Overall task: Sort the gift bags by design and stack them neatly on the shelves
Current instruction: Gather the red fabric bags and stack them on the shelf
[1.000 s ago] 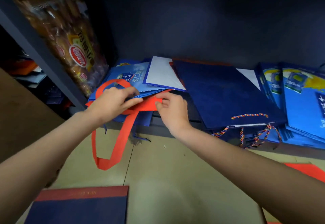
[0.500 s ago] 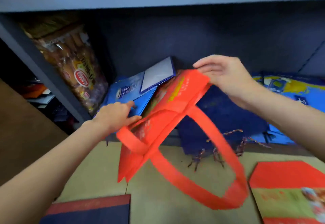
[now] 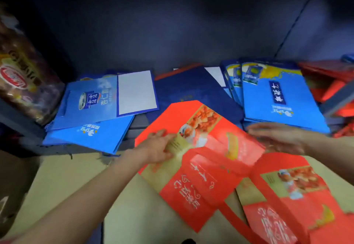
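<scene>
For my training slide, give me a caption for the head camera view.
Left hand holds a red gift bag down; open right hand hovers by blue bags.

Crinkly snack packet (image 3: 21,82) at far left; beige floor (image 3: 63,178) below.
</scene>
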A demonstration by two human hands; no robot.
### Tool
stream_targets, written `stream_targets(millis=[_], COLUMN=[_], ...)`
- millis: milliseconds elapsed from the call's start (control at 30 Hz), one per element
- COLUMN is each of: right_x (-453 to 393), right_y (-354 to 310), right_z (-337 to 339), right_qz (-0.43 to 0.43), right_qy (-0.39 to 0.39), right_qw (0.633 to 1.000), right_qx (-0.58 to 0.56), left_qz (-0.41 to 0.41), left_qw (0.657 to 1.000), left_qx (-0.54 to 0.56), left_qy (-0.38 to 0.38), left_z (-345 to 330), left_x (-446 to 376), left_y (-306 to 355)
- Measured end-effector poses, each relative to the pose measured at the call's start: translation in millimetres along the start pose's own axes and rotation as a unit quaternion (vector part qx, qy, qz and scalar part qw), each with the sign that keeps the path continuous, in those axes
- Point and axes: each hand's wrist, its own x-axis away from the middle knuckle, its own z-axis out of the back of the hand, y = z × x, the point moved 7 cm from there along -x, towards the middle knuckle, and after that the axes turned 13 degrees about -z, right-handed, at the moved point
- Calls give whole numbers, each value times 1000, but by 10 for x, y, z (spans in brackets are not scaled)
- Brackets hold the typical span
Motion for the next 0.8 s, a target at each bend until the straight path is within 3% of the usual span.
stream_targets(millis=[133,300,400,500,600,700,800], right_x=[-88,264,604,838,861,585,352], right_y=[76,614,1441,2320,3024,3204,2959], right_z=[-138,825,1360,1634,1816,1820,1738], right_qz=[84,63,-15,-101,-180,-220,-191], right_qy=[44,100,106,193,316,313,301], right_qw=[994,993,992,969,931,915,887], right_qx=[57,-10,-64,-117,2,126,294], left_qz=[15,-143,-206,-256,-243,-211,-136], left_qw=[996,959,955,952,950,961,982], left_qx=[-52,-110,-128,-152,-187,-146,-50], left_qy=[68,218,169,70,-60,-105,-123], left_z=[41,200,21,-330,-711,-894,-1078], left_x=[-159,-358,-634,-903,-1108,-1248,-1327], left_y=[101,717,1201,1706,1934,1980,1889])
